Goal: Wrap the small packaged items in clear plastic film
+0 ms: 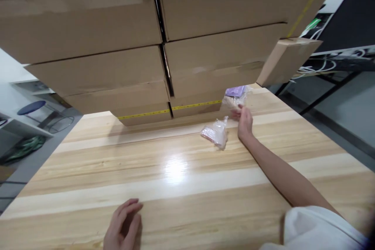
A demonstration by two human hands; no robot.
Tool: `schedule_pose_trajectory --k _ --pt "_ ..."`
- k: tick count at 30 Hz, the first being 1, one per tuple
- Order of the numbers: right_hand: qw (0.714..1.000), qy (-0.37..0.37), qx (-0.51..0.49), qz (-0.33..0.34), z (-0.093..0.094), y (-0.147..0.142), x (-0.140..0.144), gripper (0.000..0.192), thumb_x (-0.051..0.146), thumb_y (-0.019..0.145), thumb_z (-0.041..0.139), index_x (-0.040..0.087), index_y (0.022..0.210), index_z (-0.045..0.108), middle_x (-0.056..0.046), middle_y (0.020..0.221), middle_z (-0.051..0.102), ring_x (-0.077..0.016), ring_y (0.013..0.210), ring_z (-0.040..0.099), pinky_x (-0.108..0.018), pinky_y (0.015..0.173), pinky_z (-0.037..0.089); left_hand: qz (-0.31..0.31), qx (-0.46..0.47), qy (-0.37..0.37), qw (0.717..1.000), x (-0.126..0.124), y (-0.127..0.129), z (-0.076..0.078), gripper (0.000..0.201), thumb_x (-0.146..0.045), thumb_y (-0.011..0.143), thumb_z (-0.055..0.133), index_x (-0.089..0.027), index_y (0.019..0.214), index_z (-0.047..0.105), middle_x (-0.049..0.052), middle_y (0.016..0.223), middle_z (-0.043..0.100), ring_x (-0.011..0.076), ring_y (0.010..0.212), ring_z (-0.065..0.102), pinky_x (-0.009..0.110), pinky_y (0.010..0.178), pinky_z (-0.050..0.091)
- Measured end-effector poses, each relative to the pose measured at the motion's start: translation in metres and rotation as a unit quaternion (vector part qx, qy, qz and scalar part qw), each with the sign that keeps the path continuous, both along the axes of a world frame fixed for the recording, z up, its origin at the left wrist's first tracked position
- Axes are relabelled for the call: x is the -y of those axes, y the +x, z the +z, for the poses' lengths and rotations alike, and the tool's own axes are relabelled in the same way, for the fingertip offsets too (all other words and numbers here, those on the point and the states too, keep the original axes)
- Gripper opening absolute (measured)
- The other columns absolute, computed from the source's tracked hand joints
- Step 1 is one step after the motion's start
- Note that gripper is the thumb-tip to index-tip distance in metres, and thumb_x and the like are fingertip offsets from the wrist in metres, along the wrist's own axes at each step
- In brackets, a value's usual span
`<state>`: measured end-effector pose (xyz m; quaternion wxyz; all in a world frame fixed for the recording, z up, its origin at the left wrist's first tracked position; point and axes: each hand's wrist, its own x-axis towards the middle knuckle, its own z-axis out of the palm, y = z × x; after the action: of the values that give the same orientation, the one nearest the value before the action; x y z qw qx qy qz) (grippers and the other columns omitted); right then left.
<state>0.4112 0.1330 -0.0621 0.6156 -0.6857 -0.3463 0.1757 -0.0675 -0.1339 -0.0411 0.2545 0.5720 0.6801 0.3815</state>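
So in the head view, the right hand (245, 121) is sitting way out at the far right of the pale striped wooden worktop (117, 172), right up at a crinkly clear-plastic packet with a flat purple panel (235, 93). That packet is lying near the far edge, just beside the stacked brown cardboard boxes (211, 52), which is probably why the arm is having to stretch so much. The fingers there are bending toward the plastic and at least meeting it in the picture, but the clear film is blurring into them, so I can't tell if they're pinching it or how wide they're spreading.

Nearer in, a small crumpled clear-plastic bag with something pinkish inside (215, 134) is lying loose on the wood, just left of the right wrist, with nothing holding it. My guess is its soft shape is keeping it put.

Pose-wise, the right forearm is running diagonally out from a white sleeve (316, 228), the wrist is bending so the hand is pointing up and left. The left hand (123, 224) is hanging around the near edge, fingers curling loosely with a gap to the thumb, gripping nothing. It's looking parked, likely because both plastic things are lying over on the right.
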Motion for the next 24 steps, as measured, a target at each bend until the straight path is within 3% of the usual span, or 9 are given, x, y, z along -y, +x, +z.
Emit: schedule_pose_trajectory --k 2,5,7,8,11,15,18,20,24 --pt "0.989 0.008 -0.014 0.149 -0.003 -0.031 0.042 0.068 0.069 0.089 0.053 0.021 0.137 0.058 -0.01 0.113 0.072 -0.022 0.097 0.069 -0.039 0.088 0.055 -0.058 0.084 -0.058 0.993 -0.023 0.012 0.015 0.027 -0.044 0.079 0.076 -0.022 0.094 0.079 0.011 0.105 0.075 0.03 0.102 0.07 0.042 0.092 0.057" --pt "0.953 -0.006 0.084 0.29 0.003 -0.07 0.082 0.079 0.056 0.063 0.086 0.023 0.131 0.064 -0.012 0.129 0.068 -0.0302 0.118 0.061 -0.046 0.104 0.047 -0.141 0.19 -0.137 0.962 -0.06 0.037 0.036 0.023 -0.039 0.078 0.079 -0.02 0.091 0.078 0.011 0.099 0.076 0.0246 0.093 0.069 0.037 0.087 0.056" --pt "0.951 -0.025 0.129 0.28 0.01 -0.089 0.094 0.065 0.051 0.057 0.09 0.022 0.113 0.073 -0.012 0.126 0.068 -0.0339 0.124 0.057 -0.05 0.111 0.04 -0.169 0.276 -0.158 0.933 -0.081 0.052 0.043 0.02 -0.035 0.079 0.079 -0.02 0.093 0.077 0.01 0.1 0.074 0.0216 0.094 0.068 0.032 0.084 0.055" --pt "0.96 -0.033 0.103 0.26 0.014 -0.098 0.098 0.058 0.052 0.057 0.09 0.021 0.105 0.074 -0.012 0.122 0.07 -0.0343 0.122 0.057 -0.052 0.111 0.039 -0.188 0.304 -0.177 0.917 -0.09 0.059 0.044 0.021 -0.031 0.078 0.081 -0.019 0.095 0.076 0.011 0.102 0.074 0.0209 0.095 0.067 0.031 0.086 0.054" --pt "0.974 -0.042 -0.075 0.211 0.02 -0.131 0.109 0.056 0.061 0.064 0.085 0.022 0.102 0.072 -0.01 0.11 0.074 -0.0296 0.111 0.064 -0.048 0.102 0.048 -0.214 0.387 -0.227 0.868 -0.104 0.079 0.04 0.036 -0.019 0.073 0.087 -0.018 0.106 0.074 0.013 0.112 0.073 0.0195 0.097 0.067 0.033 0.091 0.052" --pt "0.912 -0.036 -0.304 0.275 0.023 -0.189 0.137 0.061 0.07 0.072 0.077 0.026 0.113 0.07 -0.007 0.113 0.076 -0.024 0.104 0.07 -0.04 0.091 0.056 -0.209 0.523 -0.246 0.789 -0.108 0.106 0.03 0.056 -0.023 0.074 0.089 -0.022 0.125 0.066 0.014 0.13 0.066 0.0206 0.106 0.067 0.043 0.103 0.048" --pt "0.855 -0.034 -0.376 0.357 0.028 -0.219 0.16 0.059 0.063 0.07 0.083 0.027 0.116 0.072 -0.006 0.116 0.076 -0.0247 0.107 0.07 -0.04 0.095 0.055 -0.213 0.614 -0.204 0.732 -0.109 0.116 0.023 0.057 -0.034 0.074 0.09 -0.022 0.125 0.066 0.01 0.124 0.068 0.02 0.105 0.067 0.041 0.103 0.05" --pt "0.846 -0.04 -0.367 0.385 0.033 -0.224 0.171 0.055 0.051 0.066 0.09 0.025 0.111 0.075 -0.006 0.118 0.075 -0.0247 0.107 0.07 -0.039 0.098 0.053 -0.209 0.639 -0.195 0.714 -0.111 0.112 0.02 0.054 -0.034 0.072 0.092 -0.018 0.117 0.068 0.008 0.112 0.072 0.0181 0.097 0.068 0.037 0.098 0.053" --pt "0.853 -0.045 -0.357 0.378 0.041 -0.211 0.18 0.044 0.04 0.063 0.093 0.024 0.101 0.077 -0.005 0.12 0.072 -0.0232 0.103 0.067 -0.037 0.095 0.052 -0.166 0.653 -0.197 0.712 -0.119 0.093 0.017 0.041 -0.029 0.078 0.088 -0.015 0.111 0.069 0.008 0.105 0.074 0.0191 0.094 0.069 0.034 0.089 0.057"
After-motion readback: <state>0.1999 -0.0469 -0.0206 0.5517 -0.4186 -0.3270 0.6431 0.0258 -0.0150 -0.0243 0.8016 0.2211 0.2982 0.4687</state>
